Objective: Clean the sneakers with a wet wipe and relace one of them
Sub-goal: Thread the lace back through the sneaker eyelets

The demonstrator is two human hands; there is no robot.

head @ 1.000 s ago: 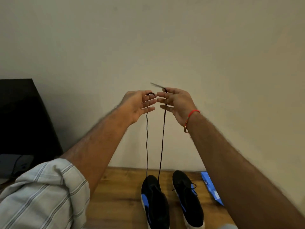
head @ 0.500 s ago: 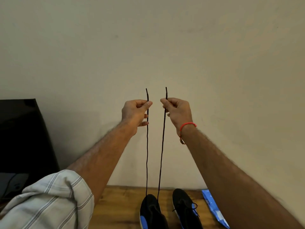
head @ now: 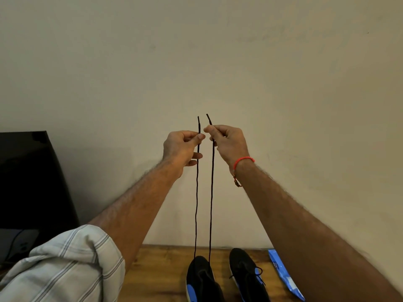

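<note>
Head view: both hands (head: 181,149) pinch the black lace (head: 197,192); wipe-pack (head: 283,275) print unreadable.

Both sneakers (head: 204,280) cut off by bottom edge (heels unseen).
</note>
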